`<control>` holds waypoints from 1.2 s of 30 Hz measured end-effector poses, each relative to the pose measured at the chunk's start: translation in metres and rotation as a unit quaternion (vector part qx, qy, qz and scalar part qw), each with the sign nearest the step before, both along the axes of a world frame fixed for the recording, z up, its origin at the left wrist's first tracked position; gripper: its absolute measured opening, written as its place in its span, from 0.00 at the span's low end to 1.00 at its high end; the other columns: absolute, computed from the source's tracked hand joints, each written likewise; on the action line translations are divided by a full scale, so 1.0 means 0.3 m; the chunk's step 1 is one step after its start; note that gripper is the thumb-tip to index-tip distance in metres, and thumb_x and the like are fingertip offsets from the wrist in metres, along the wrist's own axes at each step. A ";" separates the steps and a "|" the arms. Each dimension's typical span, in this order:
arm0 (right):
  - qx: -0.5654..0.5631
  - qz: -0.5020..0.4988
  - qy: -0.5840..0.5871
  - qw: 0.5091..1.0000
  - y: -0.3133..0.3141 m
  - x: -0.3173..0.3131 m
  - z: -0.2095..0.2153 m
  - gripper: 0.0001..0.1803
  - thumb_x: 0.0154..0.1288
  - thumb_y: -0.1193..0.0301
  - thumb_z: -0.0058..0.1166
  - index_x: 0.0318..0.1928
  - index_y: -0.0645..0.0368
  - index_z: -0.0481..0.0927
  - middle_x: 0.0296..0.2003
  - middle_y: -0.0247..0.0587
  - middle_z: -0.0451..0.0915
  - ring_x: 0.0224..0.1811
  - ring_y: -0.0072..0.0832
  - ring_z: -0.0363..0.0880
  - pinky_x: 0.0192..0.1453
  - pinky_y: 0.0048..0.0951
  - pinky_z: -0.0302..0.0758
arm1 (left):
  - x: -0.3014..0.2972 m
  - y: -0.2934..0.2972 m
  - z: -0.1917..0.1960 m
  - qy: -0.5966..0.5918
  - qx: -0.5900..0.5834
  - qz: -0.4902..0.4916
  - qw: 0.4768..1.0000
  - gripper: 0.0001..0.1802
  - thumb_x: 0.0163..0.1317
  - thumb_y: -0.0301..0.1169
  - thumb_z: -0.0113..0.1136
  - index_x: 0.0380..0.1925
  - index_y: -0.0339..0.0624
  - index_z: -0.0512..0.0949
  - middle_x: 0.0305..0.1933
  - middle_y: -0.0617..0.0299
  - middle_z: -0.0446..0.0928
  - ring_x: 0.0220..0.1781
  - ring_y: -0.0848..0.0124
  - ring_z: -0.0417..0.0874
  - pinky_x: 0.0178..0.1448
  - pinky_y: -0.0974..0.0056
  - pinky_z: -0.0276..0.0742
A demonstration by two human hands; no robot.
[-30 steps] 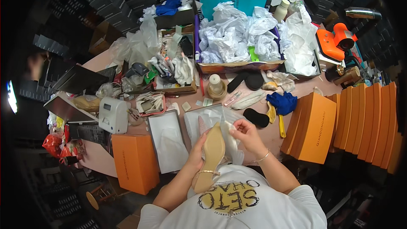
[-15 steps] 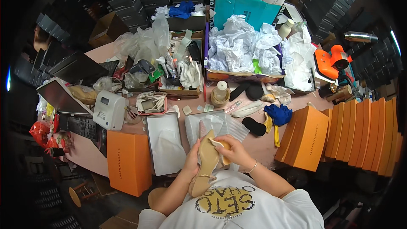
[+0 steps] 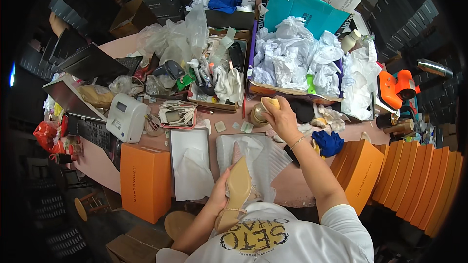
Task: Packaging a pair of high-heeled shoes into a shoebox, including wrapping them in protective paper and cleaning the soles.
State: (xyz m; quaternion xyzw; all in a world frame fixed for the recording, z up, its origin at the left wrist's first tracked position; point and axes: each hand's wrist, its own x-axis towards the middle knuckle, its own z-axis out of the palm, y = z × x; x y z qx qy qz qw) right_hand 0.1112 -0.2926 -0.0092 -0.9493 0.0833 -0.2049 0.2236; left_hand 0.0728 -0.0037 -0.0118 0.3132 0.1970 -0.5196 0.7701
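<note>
While your left hand (image 3: 220,192) grips the tan shoe (image 3: 235,192) by its middle, fingers wrapped round the sole, hold it level over the open box (image 3: 253,163) just in front of you so the toe does not drag on the white paper. Your right hand (image 3: 280,119) is stretched across the table, fingers curled onto a small yellow pad (image 3: 271,103) at the near edge of the carton of crumpled paper (image 3: 297,63). To my eye the pad is pinched rather than fully grasped; close your fingers on it before you lift, and bring it back low, clear of the little jar (image 3: 257,115) beside it.

Counting what lies about: one shoe in hand, and two open white-lined trays before you, the box and its lid (image 3: 191,163) to the left. One orange box (image 3: 146,180) stands at your left, one more (image 3: 359,173) at your right elbow, and beyond that a row of about six on edge (image 3: 419,180); the far end is hard to separate. One white label printer (image 3: 126,117), one blue cloth (image 3: 327,143), one orange tool (image 3: 397,85).
</note>
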 end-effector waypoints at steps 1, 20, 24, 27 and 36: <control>0.011 0.001 -0.023 1.000 -0.002 -0.003 -0.029 0.23 0.56 0.71 0.60 0.55 0.47 0.76 0.47 0.49 0.72 0.46 0.45 0.77 0.45 0.38 0.77 | 0.000 0.001 0.008 0.004 -0.004 0.002 1.000 0.26 0.71 0.44 0.43 0.63 0.41 0.63 0.57 0.54 0.72 0.57 0.62 0.75 0.60 0.58 0.73; 0.774 -0.336 -0.339 0.415 -0.014 -0.385 -0.324 0.14 0.67 0.73 0.53 0.49 0.58 0.66 0.40 0.36 0.70 0.39 0.29 0.74 0.45 0.42 0.82 | -0.009 0.001 0.048 0.031 -0.044 0.013 0.998 0.35 0.68 0.55 0.40 0.63 0.38 0.64 0.56 0.44 0.72 0.56 0.51 0.76 0.59 0.53 0.74; 0.809 -0.331 -0.319 0.368 -0.001 -0.354 -0.320 0.11 0.66 0.71 0.56 0.43 0.58 0.69 0.37 0.33 0.71 0.38 0.27 0.75 0.46 0.38 0.83 | 0.017 0.022 0.014 0.060 -0.025 -0.030 0.997 0.32 0.66 0.49 0.42 0.58 0.31 0.67 0.56 0.39 0.72 0.56 0.51 0.76 0.59 0.51 0.73; 0.736 -0.320 -0.320 0.503 -0.019 -0.296 -0.254 0.12 0.65 0.72 0.56 0.47 0.60 0.70 0.41 0.37 0.73 0.41 0.28 0.76 0.46 0.37 0.82 | 0.060 0.032 -0.002 0.085 -0.092 -0.107 0.986 0.30 0.63 0.44 0.42 0.57 0.30 0.68 0.54 0.40 0.73 0.56 0.52 0.77 0.59 0.51 0.73; 0.112 -0.049 -0.045 0.991 0.046 -0.022 -0.074 0.24 0.55 0.74 0.61 0.55 0.49 0.75 0.50 0.52 0.71 0.50 0.49 0.74 0.50 0.36 0.74 | 0.040 0.031 0.066 0.099 -0.010 0.028 0.995 0.29 0.62 0.47 0.45 0.53 0.34 0.72 0.48 0.42 0.77 0.46 0.56 0.81 0.51 0.56 0.79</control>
